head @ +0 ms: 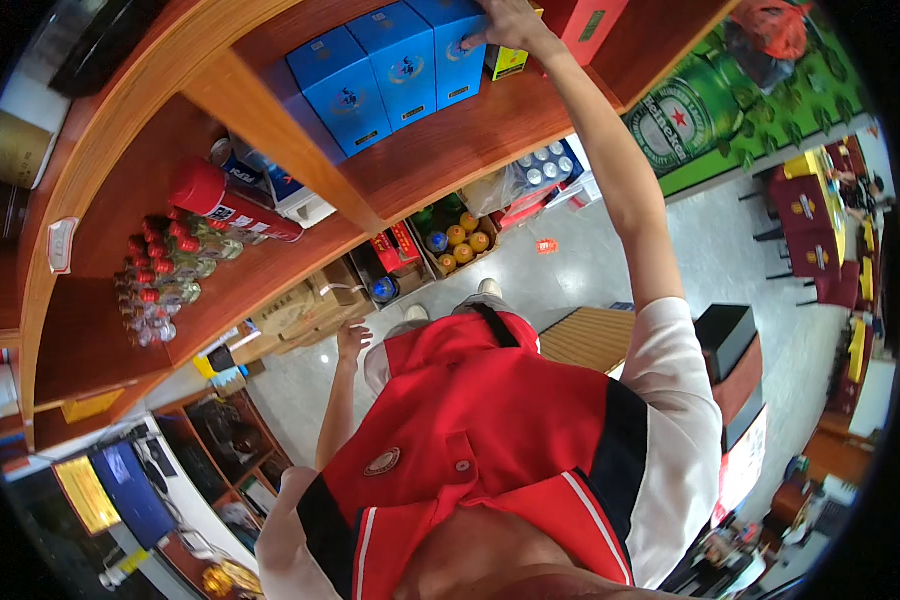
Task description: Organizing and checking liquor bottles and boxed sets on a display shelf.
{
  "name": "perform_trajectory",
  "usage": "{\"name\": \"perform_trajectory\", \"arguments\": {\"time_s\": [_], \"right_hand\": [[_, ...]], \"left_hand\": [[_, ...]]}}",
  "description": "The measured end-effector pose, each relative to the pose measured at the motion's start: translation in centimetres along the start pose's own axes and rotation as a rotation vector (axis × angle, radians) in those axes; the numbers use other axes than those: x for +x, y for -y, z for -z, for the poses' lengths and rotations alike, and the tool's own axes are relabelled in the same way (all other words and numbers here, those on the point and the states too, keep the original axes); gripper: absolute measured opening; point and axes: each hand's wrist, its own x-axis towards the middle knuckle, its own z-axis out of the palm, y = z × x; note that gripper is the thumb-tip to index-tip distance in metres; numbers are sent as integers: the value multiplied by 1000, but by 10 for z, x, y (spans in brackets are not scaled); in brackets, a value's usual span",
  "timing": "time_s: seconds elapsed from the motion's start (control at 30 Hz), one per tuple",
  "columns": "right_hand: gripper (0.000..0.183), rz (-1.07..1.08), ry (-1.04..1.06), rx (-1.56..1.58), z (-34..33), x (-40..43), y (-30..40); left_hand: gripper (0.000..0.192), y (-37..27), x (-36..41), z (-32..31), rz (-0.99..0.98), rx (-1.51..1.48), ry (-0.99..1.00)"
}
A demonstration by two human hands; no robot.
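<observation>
Blue boxes (403,71) with gold-coloured emblems stand side by side on a wooden shelf (427,146) at the top of the view. My right hand (511,28) is raised to the rightmost blue box (457,56), its fingers spread over the upper edge; whether it grips the box is not clear. Just right of that box is a small yellow-green box (508,64), and beyond it a red box (586,28). My left hand (352,339) hangs low beside my body with its fingers apart and nothing in it.
Small red-capped bottles (169,266) and a red cylinder (232,206) stand in the left compartment. Below the shelf are cartons (307,304), a box of orange-capped bottles (461,244) and canned drinks (544,166). Behind me stands a ribbed brown panel (589,334). People sit at a far table (829,202).
</observation>
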Motion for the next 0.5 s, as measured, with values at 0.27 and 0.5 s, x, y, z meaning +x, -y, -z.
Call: {"name": "perform_trajectory", "arguments": {"time_s": [0.27, 0.5], "right_hand": [[99, 352, -282, 287, -41, -46, -41], [85, 368, -291, 574, -36, -87, -44]], "left_hand": [[23, -135, -41, -160, -360, 18, 208], [55, -280, -66, -246, -744, 8, 235]]}}
